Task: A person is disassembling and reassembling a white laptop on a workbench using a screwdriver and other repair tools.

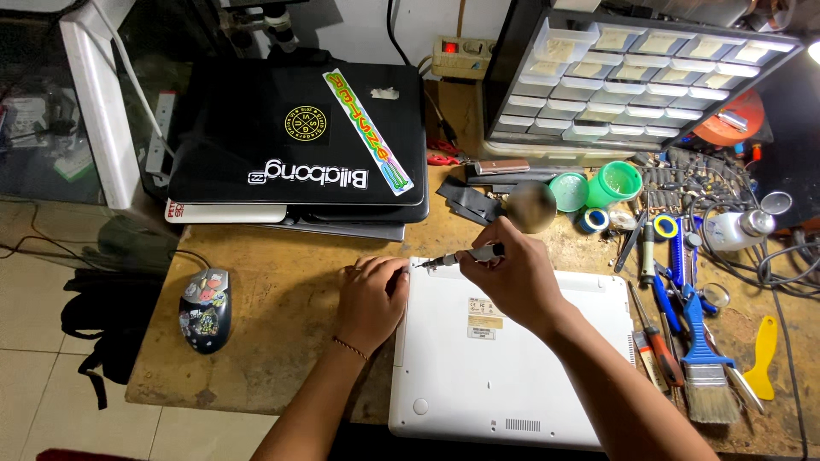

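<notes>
The brown worktop (282,341) fills the middle of the frame, and on it, low and just right of centre, lies a white laptop (512,376) turned bottom side up, its far left corner under my hands. In the upper centre a stack of closed laptops sits, the top one a black laptop (290,128) with stickers on its lid. At the upper right stands a parts cabinet (632,85) of small clear drawers. Down the right side lie loose tools, among them a paintbrush (705,376) with a blue handle and a yellow scraper (763,358). At the left edge of the worktop rests a mouse (205,309) covered in stickers. Above the white laptop stand two green cups (617,181) side by side. My left hand (371,299) rests loosely curled on the worktop, fingertips touching the laptop's left edge and gripping nothing. My right hand (512,277) grasps a small screwdriver (465,256), its tip pointing left at the white laptop's top left corner.
</notes>
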